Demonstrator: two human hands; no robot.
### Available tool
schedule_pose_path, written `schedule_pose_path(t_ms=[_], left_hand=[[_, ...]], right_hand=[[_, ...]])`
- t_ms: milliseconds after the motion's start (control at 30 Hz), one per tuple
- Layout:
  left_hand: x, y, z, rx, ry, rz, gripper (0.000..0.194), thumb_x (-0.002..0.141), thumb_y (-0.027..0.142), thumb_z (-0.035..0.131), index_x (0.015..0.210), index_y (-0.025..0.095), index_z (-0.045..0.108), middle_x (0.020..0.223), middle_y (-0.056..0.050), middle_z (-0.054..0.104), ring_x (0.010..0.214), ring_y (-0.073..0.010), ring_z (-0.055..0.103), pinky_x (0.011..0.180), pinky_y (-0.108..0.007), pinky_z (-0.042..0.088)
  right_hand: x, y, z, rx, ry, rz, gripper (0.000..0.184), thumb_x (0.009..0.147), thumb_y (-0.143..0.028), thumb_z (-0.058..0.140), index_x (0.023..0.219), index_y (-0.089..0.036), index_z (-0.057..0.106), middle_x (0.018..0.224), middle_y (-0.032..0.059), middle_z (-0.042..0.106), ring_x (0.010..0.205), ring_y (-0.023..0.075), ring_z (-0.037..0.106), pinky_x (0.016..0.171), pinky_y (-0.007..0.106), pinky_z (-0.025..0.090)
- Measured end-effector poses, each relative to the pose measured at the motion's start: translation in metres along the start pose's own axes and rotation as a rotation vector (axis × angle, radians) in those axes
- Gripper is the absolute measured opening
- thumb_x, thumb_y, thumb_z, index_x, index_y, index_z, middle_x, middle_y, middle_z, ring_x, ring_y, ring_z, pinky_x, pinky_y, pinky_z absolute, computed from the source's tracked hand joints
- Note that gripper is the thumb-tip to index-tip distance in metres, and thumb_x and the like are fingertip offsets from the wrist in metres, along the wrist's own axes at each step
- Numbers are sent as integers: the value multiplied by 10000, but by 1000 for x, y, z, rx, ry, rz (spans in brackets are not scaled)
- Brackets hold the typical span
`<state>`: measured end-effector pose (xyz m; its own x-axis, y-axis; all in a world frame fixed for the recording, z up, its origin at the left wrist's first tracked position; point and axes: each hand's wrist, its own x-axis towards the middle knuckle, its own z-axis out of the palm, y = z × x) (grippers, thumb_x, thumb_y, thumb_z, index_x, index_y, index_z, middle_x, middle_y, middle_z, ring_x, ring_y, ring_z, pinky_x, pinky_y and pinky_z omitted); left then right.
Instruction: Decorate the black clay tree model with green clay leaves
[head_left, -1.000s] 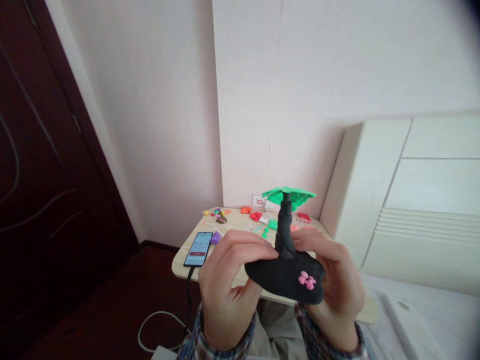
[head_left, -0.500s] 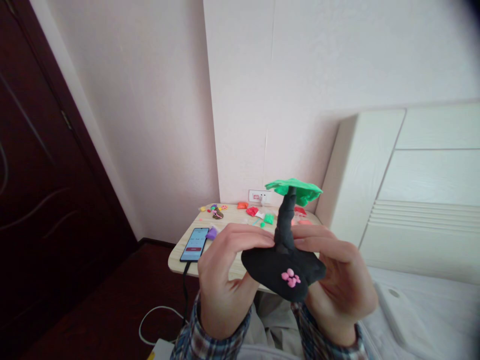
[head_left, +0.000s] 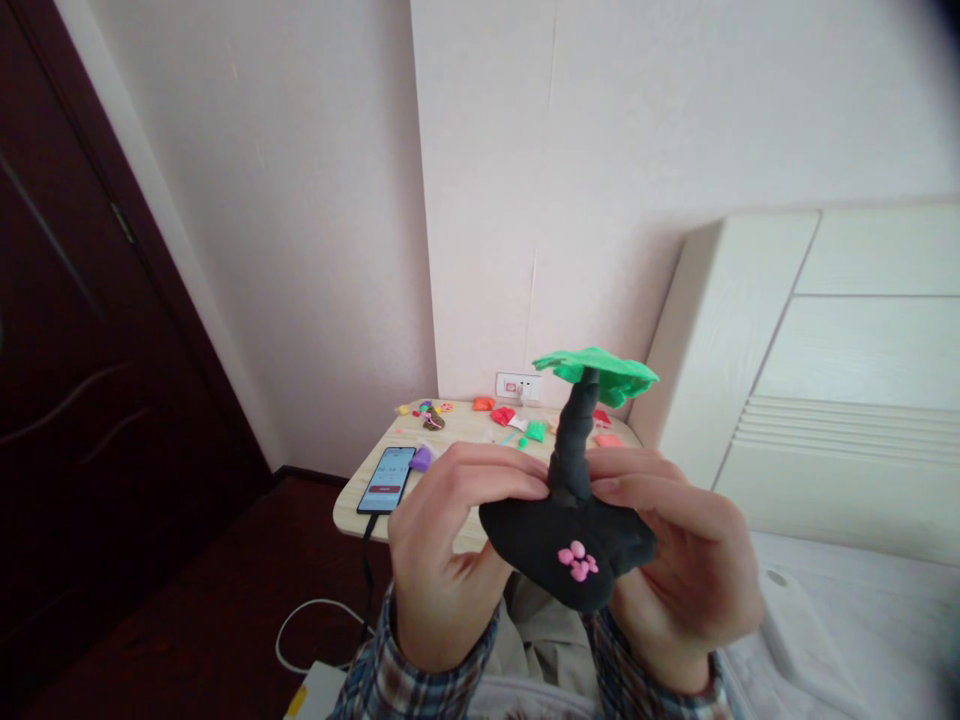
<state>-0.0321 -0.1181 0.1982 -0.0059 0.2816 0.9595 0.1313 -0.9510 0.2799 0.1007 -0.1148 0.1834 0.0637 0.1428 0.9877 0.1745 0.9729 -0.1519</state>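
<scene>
Nearest, in plaid cuffs, the left hand (head_left: 450,550) and right hand (head_left: 686,560) share a two-sided grip on a black model (head_left: 574,435), fingertips on its flat base (head_left: 529,540) at either side of the stem. The model is held up in front of the surface (head_left: 465,425), a cluster of pink blobs (head_left: 577,562) on the base and a ruffled green top (head_left: 600,370) spreading above. Beyond the left hand lies a phone (head_left: 386,482) — a plump purple packet (head_left: 421,459) just beside it. Farther back sit a green packet (head_left: 535,431), a red packet (head_left: 502,415) and an orange packet (head_left: 483,404) — too small to tell whether any is sealed. Behind them, a socket (head_left: 519,387) is set in the wall (head_left: 487,200).
</scene>
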Motion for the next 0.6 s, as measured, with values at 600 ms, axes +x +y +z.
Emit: schedule_pose_path(t_ms=[600], left_hand=[[-1, 2, -1, 51, -31, -8, 209, 757, 8, 627, 887, 171, 613, 894, -25, 660, 848, -146, 622, 745, -270, 525]], right_hand=[[0, 0, -1, -25, -18, -13, 254, 797, -72, 534, 1021, -188, 558, 879, 63, 651, 827, 199, 626, 656, 340, 496]])
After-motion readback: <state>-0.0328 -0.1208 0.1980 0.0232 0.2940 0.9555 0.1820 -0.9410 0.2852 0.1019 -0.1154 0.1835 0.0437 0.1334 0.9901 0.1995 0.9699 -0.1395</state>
